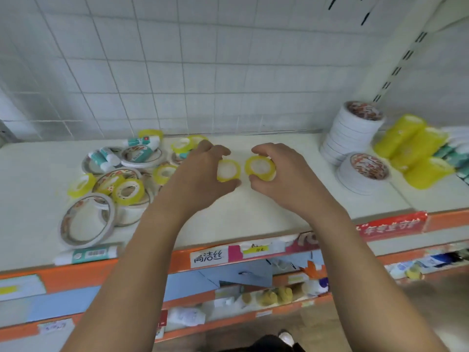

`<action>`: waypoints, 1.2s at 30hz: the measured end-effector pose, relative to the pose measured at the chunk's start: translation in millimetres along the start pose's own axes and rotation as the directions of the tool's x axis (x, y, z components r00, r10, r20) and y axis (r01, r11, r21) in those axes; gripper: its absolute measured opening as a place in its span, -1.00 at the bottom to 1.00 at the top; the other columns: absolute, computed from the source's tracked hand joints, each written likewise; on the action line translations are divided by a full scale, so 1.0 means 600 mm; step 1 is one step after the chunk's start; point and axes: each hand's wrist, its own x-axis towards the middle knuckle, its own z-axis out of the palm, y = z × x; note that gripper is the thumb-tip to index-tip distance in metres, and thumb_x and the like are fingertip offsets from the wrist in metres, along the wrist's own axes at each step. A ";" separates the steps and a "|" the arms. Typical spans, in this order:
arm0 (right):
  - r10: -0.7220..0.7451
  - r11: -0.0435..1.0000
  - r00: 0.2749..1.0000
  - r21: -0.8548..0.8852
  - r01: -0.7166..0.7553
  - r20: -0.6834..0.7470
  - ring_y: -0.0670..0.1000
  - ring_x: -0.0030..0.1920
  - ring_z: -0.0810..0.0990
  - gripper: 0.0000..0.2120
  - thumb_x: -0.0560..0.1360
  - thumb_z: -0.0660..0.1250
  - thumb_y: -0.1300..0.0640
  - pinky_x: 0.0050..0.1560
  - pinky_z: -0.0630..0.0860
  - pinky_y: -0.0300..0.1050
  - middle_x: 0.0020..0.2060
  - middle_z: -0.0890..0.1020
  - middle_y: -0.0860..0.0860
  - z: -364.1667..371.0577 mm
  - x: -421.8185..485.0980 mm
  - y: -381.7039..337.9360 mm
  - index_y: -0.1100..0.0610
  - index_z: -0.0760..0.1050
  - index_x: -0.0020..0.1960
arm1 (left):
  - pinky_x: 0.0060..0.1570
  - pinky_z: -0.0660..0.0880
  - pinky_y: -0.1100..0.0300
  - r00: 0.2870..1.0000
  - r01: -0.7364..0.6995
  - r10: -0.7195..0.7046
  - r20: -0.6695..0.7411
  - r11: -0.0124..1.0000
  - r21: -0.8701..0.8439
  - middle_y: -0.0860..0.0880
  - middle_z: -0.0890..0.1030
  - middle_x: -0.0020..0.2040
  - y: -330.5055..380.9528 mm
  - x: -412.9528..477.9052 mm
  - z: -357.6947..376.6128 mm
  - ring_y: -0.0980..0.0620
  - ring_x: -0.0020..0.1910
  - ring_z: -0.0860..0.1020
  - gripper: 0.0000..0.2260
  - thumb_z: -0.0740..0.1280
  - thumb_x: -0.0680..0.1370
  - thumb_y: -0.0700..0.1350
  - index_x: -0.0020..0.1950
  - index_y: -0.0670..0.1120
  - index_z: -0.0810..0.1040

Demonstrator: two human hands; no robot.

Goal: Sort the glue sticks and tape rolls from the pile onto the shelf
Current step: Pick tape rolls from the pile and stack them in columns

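Head view.
Item one: fingers (215,149) of the left hand (203,174), curled over a small yellow tape roll (228,170), thumb beneath, roll gripped on edge.
Item two: fingers (262,148) of the right hand (286,174), curled likewise round a second yellow tape roll (260,168), thumb at its lower rim.
The two rolls: side by side, just apart, open faces toward the camera, over the white shelf (253,214); contact with it cannot be told.
Pose: both wrists bent, bare forearms reaching up from the lower edge.
Left of the fingers: pile (114,184) of mixed tape rolls and glue sticks (104,158), loose on the shelf.
Right of the fingers: stacked white tape rolls (350,133), then a row of yellow rolls (411,148).
Behind: tiled wall (203,72).
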 end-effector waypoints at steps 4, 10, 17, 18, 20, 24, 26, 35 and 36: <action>0.072 0.997 0.997 -0.012 -0.072 -0.039 0.07 0.22 0.47 -0.49 0.43 0.43 0.00 0.22 0.41 -0.07 0.20 0.53 0.02 -0.060 -0.044 0.086 0.04 0.44 0.35 | 0.15 0.43 0.05 0.994 -0.092 0.093 0.063 0.995 -0.027 -0.04 0.43 0.14 0.092 0.031 0.062 -0.06 0.12 0.47 -0.50 0.49 0.42 0.04 0.30 -0.08 0.51; 0.118 0.992 0.988 -0.043 -0.123 -0.103 0.06 0.26 0.47 -0.54 0.42 0.45 0.06 0.30 0.35 -0.08 0.19 0.57 0.03 -0.166 -0.099 0.222 0.09 0.49 0.29 | 0.13 0.42 0.14 0.979 -0.175 0.178 0.097 0.984 -0.039 -0.04 0.44 0.13 0.235 0.085 0.163 -0.02 0.07 0.49 -0.51 0.50 0.41 0.02 0.29 -0.08 0.52; 0.150 0.987 0.981 -0.037 -0.155 -0.126 0.04 0.28 0.43 -0.51 0.45 0.43 0.03 0.25 0.35 -0.16 0.24 0.52 0.01 -0.271 -0.135 0.375 0.05 0.45 0.35 | 0.03 0.40 0.20 0.968 -0.240 0.242 0.065 0.970 -0.039 -0.03 0.47 0.05 0.383 0.142 0.267 0.02 -0.01 0.48 -0.58 0.51 0.40 -0.01 0.24 -0.01 0.56; 0.146 0.987 0.981 -0.045 -0.152 -0.130 0.04 0.29 0.43 -0.50 0.46 0.43 0.02 0.25 0.35 -0.15 0.26 0.51 0.02 -0.283 -0.136 0.395 0.06 0.44 0.37 | 0.03 0.38 0.23 0.970 -0.236 0.237 0.054 0.971 -0.025 -0.02 0.46 0.07 0.399 0.152 0.282 0.04 -0.01 0.47 -0.53 0.51 0.40 0.01 0.28 -0.03 0.54; 0.137 0.988 0.981 -0.053 -0.146 -0.139 0.07 0.28 0.45 -0.47 0.45 0.44 0.02 0.23 0.38 -0.11 0.25 0.52 0.03 -0.304 -0.137 0.433 0.08 0.43 0.38 | 0.03 0.38 0.24 0.975 -0.221 0.221 0.036 0.975 -0.019 0.00 0.45 0.10 0.428 0.170 0.310 0.05 -0.01 0.47 -0.47 0.51 0.40 0.04 0.32 -0.06 0.51; 0.133 0.989 0.979 -0.049 -0.142 -0.153 0.07 0.24 0.47 -0.43 0.43 0.46 0.00 0.12 0.35 -0.18 0.22 0.53 0.03 -0.337 -0.133 0.499 0.11 0.42 0.39 | 0.07 0.47 0.11 0.981 -0.190 0.190 0.030 0.982 -0.012 -0.03 0.47 0.15 0.476 0.193 0.353 0.00 0.02 0.50 -0.45 0.51 0.41 0.06 0.34 -0.09 0.50; 0.134 0.989 0.978 -0.043 -0.143 -0.158 0.07 0.24 0.46 -0.41 0.43 0.47 -0.01 0.10 0.33 -0.18 0.22 0.53 0.04 -0.349 -0.125 0.526 0.11 0.41 0.40 | 0.02 0.41 0.21 0.983 -0.184 0.184 0.018 0.983 0.004 -0.04 0.48 0.15 0.491 0.204 0.366 0.05 -0.02 0.46 -0.46 0.50 0.42 0.06 0.33 -0.10 0.50; 0.138 0.990 0.974 0.020 -0.137 -0.181 0.00 0.19 0.46 -0.43 0.40 0.50 -0.05 0.01 0.28 -0.22 0.20 0.51 -0.01 -0.344 -0.096 0.575 0.08 0.38 0.31 | 0.00 0.41 0.22 0.985 -0.172 0.172 0.012 0.985 0.020 -0.06 0.48 0.12 0.516 0.242 0.379 -0.02 0.01 0.51 -0.49 0.50 0.41 0.05 0.29 -0.11 0.52; 0.138 0.990 0.974 0.017 -0.137 -0.181 0.00 0.19 0.45 -0.43 0.40 0.50 -0.05 0.02 0.28 -0.22 0.20 0.51 -0.01 -0.343 -0.094 0.577 0.09 0.38 0.30 | 0.01 0.44 0.19 0.984 -0.177 0.177 0.011 0.984 0.019 -0.07 0.49 0.12 0.517 0.245 0.379 -0.03 0.01 0.52 -0.50 0.51 0.41 0.05 0.28 -0.11 0.53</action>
